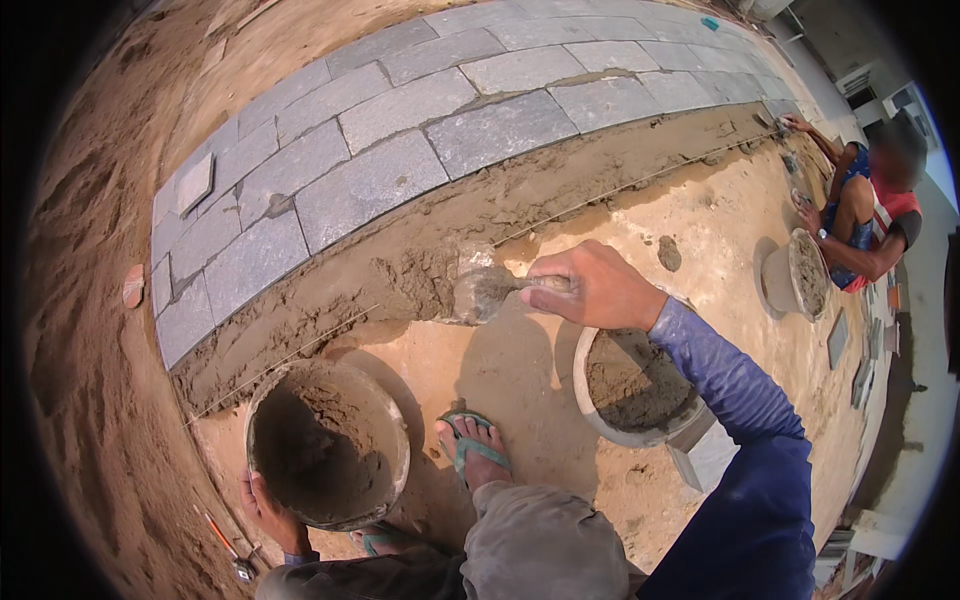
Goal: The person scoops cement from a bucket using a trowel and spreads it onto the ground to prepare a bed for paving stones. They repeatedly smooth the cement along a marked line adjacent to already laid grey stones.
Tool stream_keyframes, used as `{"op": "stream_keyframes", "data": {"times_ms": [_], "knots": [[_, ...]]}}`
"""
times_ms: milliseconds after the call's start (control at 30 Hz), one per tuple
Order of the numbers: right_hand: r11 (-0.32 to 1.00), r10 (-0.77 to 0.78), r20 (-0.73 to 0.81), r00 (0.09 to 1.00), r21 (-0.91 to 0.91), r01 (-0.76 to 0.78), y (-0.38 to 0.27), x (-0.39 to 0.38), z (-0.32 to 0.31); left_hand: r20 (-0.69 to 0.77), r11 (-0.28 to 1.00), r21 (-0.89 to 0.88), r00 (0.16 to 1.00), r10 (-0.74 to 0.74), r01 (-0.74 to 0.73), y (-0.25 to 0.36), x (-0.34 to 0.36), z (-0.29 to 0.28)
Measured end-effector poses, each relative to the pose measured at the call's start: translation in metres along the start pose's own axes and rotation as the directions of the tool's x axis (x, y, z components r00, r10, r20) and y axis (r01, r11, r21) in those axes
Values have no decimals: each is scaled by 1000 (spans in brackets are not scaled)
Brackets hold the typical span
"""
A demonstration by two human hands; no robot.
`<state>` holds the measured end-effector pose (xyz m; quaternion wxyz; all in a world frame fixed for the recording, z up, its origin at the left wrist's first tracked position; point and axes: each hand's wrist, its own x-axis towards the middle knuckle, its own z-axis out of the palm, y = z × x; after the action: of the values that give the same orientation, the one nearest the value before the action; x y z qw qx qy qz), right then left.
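My right hand [597,284] is closed round the handle of a trowel, its arm reaching in from the lower right. The trowel's blade [482,293] rests at the near edge of a wet mortar bed [400,265], beside a stretched string line [615,198]. At the lower left, my left hand [268,512] grips the outer side of a round mortar pan [400,440], which is tilted. Grey mortar [330,465] lies inside it, partly in shadow. Beyond the bed, rows of grey stone slabs [390,185] are laid in a staggered pattern.
A second pan of mortar [590,405] stands under my right forearm, near loose slabs [708,455]. On the right a co-worker [865,200] crouches by another pan [780,280]. A small tile [196,184] lies on the slabs. An orange-handled tool [222,535] sits on sand at left.
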<state>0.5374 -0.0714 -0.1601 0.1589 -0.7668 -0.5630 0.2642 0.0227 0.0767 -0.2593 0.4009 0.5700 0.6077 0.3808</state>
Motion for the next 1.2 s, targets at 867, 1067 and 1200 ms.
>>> {"op": "stream_keyframes", "data": {"times_ms": [867,1067,1200], "knots": [[799,-444,35,895,-436,414,-80,44,96,310,999,15,950,41,-48,55,7,43],[638,-412,236,880,-615,463,-155,52,208,273,995,-58,958,94,-81,46,-1,49],[771,-429,457,779,-265,580,-177,29,213,124,990,-134,991,58,-41,32,-2,27]]}}
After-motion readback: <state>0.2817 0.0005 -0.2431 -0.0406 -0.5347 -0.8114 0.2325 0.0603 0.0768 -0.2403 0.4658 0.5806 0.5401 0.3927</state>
